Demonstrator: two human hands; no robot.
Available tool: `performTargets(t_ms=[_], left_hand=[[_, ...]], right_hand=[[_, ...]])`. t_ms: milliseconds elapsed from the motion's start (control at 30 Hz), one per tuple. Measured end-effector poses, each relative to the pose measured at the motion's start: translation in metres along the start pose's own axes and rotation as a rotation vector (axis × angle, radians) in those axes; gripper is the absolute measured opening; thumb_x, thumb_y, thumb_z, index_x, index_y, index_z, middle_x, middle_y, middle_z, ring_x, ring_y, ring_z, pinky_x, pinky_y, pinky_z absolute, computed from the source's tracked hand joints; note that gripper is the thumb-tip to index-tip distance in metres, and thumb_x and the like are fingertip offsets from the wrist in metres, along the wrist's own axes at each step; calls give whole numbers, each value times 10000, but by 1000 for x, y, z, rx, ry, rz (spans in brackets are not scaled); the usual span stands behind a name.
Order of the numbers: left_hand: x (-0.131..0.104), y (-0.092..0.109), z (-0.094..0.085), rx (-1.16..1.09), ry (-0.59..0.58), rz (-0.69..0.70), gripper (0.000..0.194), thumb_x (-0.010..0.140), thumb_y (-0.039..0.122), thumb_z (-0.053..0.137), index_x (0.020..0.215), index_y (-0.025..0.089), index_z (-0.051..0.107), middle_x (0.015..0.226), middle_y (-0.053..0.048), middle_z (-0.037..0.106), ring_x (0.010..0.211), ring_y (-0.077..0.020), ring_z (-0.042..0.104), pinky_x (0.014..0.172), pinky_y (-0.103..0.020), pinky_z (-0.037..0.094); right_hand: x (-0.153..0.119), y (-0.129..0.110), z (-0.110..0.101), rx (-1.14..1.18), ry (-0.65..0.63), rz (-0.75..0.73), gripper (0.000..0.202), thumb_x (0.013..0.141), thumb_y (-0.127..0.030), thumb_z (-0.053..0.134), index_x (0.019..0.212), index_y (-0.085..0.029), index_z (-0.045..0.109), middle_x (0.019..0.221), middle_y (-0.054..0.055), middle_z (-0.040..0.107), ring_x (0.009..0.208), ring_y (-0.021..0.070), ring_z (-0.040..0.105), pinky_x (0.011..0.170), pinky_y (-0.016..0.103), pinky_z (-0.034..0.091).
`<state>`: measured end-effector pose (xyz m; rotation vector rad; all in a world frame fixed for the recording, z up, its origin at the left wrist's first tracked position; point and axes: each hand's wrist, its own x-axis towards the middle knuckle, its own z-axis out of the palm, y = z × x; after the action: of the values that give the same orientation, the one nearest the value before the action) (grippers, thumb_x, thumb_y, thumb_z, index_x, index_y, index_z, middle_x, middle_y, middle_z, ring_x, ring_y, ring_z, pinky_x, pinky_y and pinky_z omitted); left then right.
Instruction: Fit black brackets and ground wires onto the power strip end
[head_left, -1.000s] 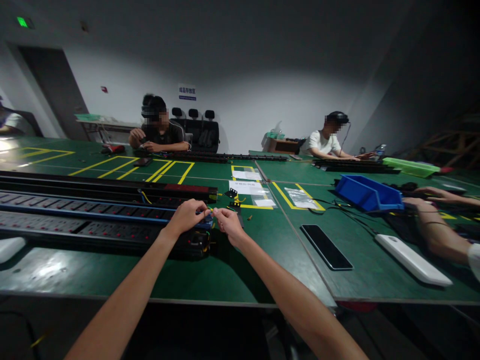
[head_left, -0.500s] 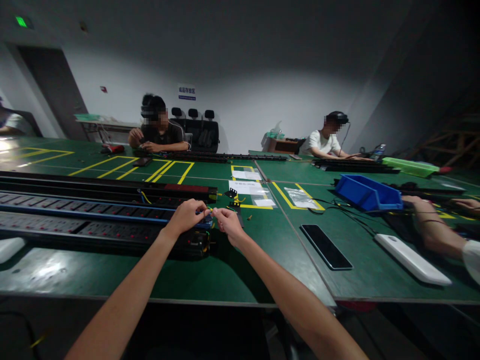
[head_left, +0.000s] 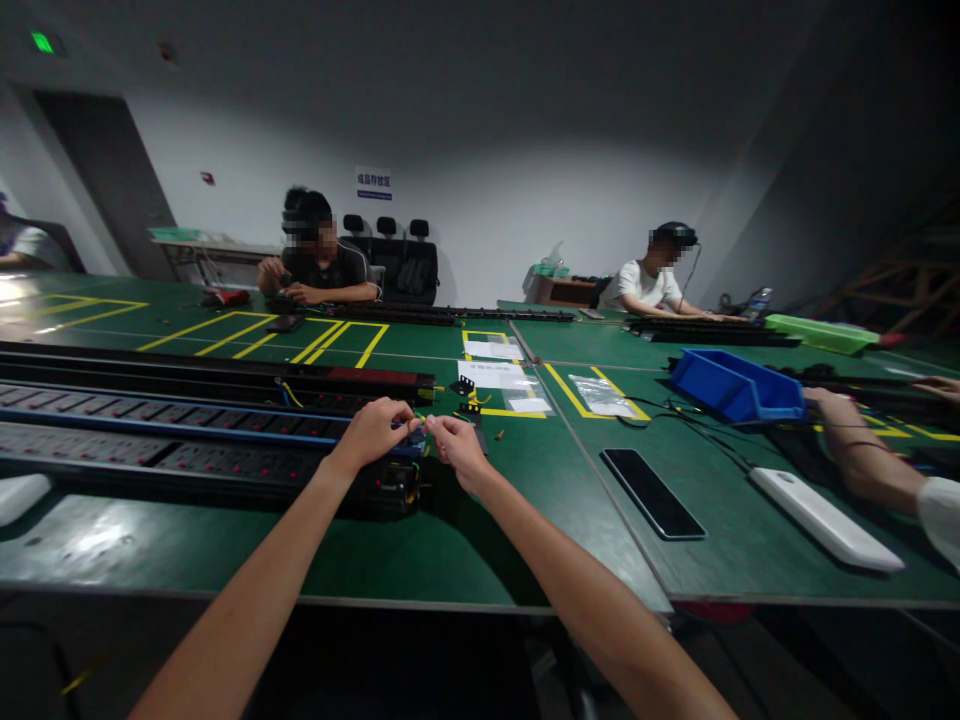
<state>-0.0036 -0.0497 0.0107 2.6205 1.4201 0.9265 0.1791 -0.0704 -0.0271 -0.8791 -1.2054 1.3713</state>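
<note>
We pinch a thin yellow wire with left hand and right hand; the worktop's front edge is near.

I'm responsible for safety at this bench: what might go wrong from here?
The yellow-green wire that the left hand and right hand pinch is mostly hidden, so it might slip unnoticed. The small orange-yellow piece beside the right hand could get knocked away. The phone, near the right forearm, might be nudged.

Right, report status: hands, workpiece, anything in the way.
Left hand, right hand pinching small yellow-green wire. Wire at blue-edged socket strip's right end. Phone lies further right, out of the way.
</note>
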Motion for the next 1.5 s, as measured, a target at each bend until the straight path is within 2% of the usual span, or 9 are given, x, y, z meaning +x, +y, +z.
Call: performTargets(t_ms=[1500], left_hand=[[1, -1, 1, 1, 2, 6, 178, 892, 363, 637, 842, 218, 728, 794, -37, 701, 760, -182, 618, 683, -271, 435]], right_hand=[[0, 0, 0, -5, 1, -9, 526, 674, -690, 738, 718, -179, 624, 511, -79, 370, 440, 61, 276, 408, 216, 156]])
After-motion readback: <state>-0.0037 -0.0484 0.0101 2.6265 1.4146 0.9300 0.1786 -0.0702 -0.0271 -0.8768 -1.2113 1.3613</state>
